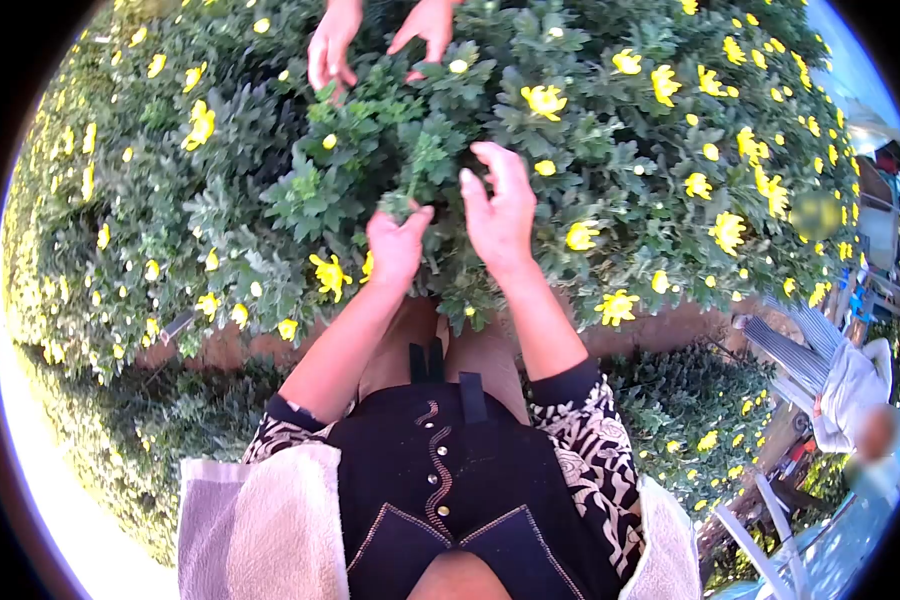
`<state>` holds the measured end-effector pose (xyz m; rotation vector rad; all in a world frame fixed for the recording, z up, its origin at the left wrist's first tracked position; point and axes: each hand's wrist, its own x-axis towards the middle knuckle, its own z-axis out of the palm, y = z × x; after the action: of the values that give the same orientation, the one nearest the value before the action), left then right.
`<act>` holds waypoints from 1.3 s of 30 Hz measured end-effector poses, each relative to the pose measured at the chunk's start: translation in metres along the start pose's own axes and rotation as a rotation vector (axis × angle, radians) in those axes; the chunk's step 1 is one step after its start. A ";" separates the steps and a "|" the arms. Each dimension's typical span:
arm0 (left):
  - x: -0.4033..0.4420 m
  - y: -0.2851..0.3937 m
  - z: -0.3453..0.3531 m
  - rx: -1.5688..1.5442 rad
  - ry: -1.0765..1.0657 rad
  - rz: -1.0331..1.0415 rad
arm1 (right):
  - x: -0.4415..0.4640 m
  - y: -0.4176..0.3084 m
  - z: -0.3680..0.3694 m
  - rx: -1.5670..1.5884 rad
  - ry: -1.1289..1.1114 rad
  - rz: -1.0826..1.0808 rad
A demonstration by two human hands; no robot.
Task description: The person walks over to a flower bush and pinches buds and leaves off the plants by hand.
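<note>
Fingers of my left hand (398, 245) are closed on a green leafy stem (413, 185) at the near side of a dense bed of plants. My right hand (502, 215) is beside it on the right, thumb and fingers apart, with nothing seen in it and the fingertips near the leaves. Dark green leaves surround both hands. Yellow blossoms (331, 277) and small pale buds stand among the leaves.
Across the plants, at the top, are another person's two hands (334, 45) among the leaves. A second person in striped trousers (788, 348) is at the far right. Bare soil (675, 328) and another plant row lie on my side.
</note>
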<state>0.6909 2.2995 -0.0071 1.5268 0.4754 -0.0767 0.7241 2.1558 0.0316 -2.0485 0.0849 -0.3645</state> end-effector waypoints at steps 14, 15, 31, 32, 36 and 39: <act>0.094 0.025 -0.013 0.247 -0.335 0.063 | 0.049 0.010 0.035 -0.211 -0.469 0.055; 0.093 0.020 -0.015 0.179 -0.343 0.081 | 0.047 0.010 0.038 -0.216 -0.535 0.061; 0.123 0.007 -0.023 0.190 -0.311 -0.193 | 0.037 -0.001 0.039 -0.242 -0.433 0.192; 0.130 -0.001 -0.024 0.269 -0.303 -0.168 | 0.035 0.007 0.040 -0.214 -0.359 0.090; 0.153 -0.024 -0.050 0.763 -0.109 -0.166 | 0.035 0.019 0.026 -0.191 -0.249 0.202; 0.169 -0.073 -0.073 0.646 -0.152 -0.028 | 0.034 0.025 0.015 -0.168 -0.171 0.157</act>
<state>0.8011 2.4069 -0.1318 2.1256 0.3651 -0.3963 0.7635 2.1487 0.0107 -2.2134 0.1753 -0.0864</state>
